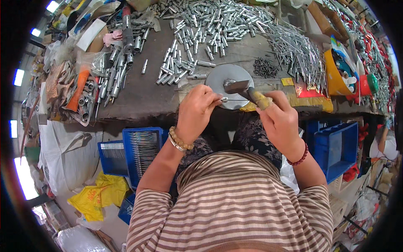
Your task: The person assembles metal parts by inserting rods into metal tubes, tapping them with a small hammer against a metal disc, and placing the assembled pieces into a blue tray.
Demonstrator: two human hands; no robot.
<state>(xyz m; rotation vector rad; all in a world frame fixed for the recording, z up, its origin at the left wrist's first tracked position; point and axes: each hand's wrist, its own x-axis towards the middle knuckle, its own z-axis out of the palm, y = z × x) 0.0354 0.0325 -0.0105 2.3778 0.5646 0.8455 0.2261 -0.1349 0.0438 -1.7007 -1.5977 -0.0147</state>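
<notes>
My left hand (197,109), with a bead bracelet and a bangle at the wrist, pinches a thin metal rod (235,99) that has a thicker silver end at my fingertips. The rod lies across the near part of a round grey metal disc (218,77) at the table's front edge. In my right hand (279,119), closed round the handle, is a hammer (238,87); yellow wrapping shows on its grip. The hammer's head is over the disc, just beyond the rod. Whether head and rod touch I cannot tell.
Many silver metal sleeves (195,40) cover the table's far middle. Thin rods (296,52) and small dark parts (265,67) lie to the right, near a yellow container (336,75). Loose tools (115,71) crowd the left. Blue crates (145,153) stand below on both sides.
</notes>
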